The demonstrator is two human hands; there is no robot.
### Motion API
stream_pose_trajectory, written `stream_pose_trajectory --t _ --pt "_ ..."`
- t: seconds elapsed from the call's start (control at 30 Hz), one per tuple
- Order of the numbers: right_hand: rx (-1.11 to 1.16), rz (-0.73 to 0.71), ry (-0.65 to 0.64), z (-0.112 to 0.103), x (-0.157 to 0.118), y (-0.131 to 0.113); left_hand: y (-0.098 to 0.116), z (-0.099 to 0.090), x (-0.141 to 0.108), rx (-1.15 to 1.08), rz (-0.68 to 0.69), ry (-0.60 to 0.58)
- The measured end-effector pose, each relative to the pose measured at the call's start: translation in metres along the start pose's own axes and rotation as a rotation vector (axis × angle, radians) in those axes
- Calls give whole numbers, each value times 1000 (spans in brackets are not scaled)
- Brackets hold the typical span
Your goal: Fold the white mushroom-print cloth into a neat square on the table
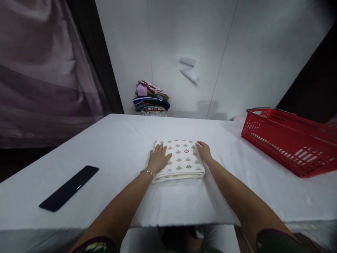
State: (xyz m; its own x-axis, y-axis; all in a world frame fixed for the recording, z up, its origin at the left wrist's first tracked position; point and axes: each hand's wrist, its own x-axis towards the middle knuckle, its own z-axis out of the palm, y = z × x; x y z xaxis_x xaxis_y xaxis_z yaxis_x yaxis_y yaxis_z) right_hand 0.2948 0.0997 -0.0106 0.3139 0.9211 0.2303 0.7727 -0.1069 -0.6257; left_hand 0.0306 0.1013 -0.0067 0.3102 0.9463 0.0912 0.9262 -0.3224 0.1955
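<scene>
A folded white cloth (181, 158) with small grey mushroom-like prints, plus a red one and a green one, lies on the white-covered table in front of me. My left hand (159, 160) rests flat on its left part, fingers spread, with a bracelet at the wrist. Along the cloth's right edge is my right hand (204, 151), fingers stretched out and touching or very close to that side. Neither hand grips the cloth. The cloth's layered fold shows at the edge nearest me.
A red plastic basket (286, 140) stands on the table's right side. At the left lies a dark flat slab (70, 188). Behind the far table edge is a stack of folded clothes (152, 98) against the white wall. A purplish curtain (44, 77) hangs at left.
</scene>
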Motion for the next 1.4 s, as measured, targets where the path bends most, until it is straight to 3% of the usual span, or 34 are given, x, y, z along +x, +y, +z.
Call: stream_pose_trajectory --t 0.13,0.37,0.67,0.9,1.17,1.4 --pt "-13 103 3 -8 15 -1 2 -1 -1 47 -4 46" --pt "-91 231 -30 -1 17 -17 0 3 -2 46 12 102" --pt "-97 229 18 5 18 -22 2 -3 -10 30 87 253" --pt "-115 284 2 4 16 -15 2 -1 -8 -5 30 162" --pt "-148 279 -56 -1 17 -12 3 0 -8 -7 41 197" --pt "-177 273 -126 -4 40 -17 3 0 -8 -5 33 195"
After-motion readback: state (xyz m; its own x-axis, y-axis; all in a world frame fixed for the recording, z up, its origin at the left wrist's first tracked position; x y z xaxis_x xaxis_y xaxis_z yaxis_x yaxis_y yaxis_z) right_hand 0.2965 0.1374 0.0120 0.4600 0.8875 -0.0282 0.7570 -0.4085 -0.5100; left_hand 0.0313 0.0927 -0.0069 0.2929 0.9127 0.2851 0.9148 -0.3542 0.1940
